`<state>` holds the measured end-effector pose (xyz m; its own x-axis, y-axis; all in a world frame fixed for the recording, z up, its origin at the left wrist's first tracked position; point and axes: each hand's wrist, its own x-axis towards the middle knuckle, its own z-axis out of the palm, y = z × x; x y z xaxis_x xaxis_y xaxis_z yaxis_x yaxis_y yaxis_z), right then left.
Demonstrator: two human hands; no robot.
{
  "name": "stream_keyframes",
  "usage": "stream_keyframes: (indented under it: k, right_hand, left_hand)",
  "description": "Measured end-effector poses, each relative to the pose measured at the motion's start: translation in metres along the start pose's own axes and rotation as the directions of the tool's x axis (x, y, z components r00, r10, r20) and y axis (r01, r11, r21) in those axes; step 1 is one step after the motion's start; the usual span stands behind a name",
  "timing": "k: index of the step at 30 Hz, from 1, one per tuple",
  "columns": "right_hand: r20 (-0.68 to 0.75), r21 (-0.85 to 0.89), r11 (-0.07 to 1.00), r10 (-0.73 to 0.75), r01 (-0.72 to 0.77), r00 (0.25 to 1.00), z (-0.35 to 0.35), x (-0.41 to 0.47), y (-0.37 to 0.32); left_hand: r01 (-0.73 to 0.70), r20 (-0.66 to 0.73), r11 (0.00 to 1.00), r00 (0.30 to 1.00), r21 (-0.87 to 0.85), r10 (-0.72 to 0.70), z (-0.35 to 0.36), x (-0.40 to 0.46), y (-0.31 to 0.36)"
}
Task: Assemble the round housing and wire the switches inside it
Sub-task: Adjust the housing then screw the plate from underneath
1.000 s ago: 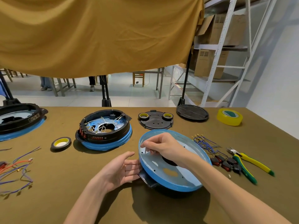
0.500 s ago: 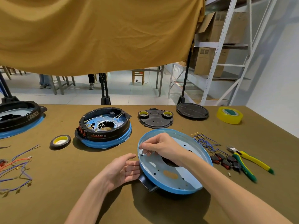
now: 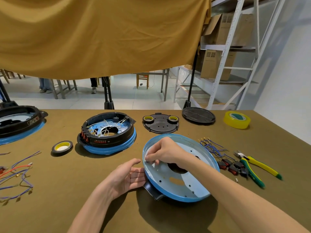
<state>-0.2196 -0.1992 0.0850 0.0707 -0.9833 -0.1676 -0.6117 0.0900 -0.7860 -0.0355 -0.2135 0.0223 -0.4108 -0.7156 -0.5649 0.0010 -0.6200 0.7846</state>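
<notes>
Right of blue pan [image 3: 178, 197]: switches [image 3: 233, 167], pliers [image 3: 255, 169] | left grip [image 3: 125, 177] spread | right grip [image 3: 164, 153] pinching, contents unclear

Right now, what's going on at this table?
A person is working on a blue dish of a round housing, which sits tilted on the table. The left hand rests open against its left rim, steadying it. The right hand reaches inside, fingertips pinched at the inner wall; what they pinch is too small to tell. Loose switches with blue wires and pliers lie to the right, unused. A wired housing sits behind.
</notes>
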Motion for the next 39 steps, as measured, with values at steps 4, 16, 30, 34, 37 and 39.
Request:
stream_keyframes:
  k: [4, 16, 30, 34, 37, 39]
  right_hand:
    - [-0.03, -0.031, 0.999, -0.027, 0.026, 0.999, 0.0, -0.002, 0.0]
    - [-0.043, -0.212, 0.977, -0.039, 0.029, 0.998, 0.007, 0.0, -0.004]
    - [-0.041, -0.304, 0.926, -0.247, 0.223, 0.968, 0.006, -0.008, 0.004]
    - [-0.08, -0.417, 0.878, -0.294, 0.236, 0.952, 0.012, -0.009, 0.003]
    - [-0.091, -0.477, 0.844, -0.323, 0.244, 0.942, 0.01, -0.01, 0.002]
    - [-0.078, -0.464, 0.849, -0.325, 0.254, 0.943, 0.01, -0.012, 0.002]
  left_hand:
    - [0.003, -0.004, 1.0, 1.0, 0.002, -0.003, 0.0, 0.001, 0.0]
    - [-0.053, -0.041, 0.997, 0.998, 0.063, 0.055, 0.007, -0.002, -0.001]
    - [-0.074, -0.027, 0.993, 0.997, 0.097, 0.076, 0.01, -0.012, 0.002]
    - [-0.064, -0.029, 0.993, 0.997, 0.1, 0.067, 0.011, -0.015, 0.002]
    - [-0.07, -0.038, 0.992, 0.996, 0.105, 0.075, 0.01, -0.015, 0.001]
    - [-0.069, -0.037, 0.992, 0.997, 0.108, 0.074, 0.01, -0.015, 0.001]
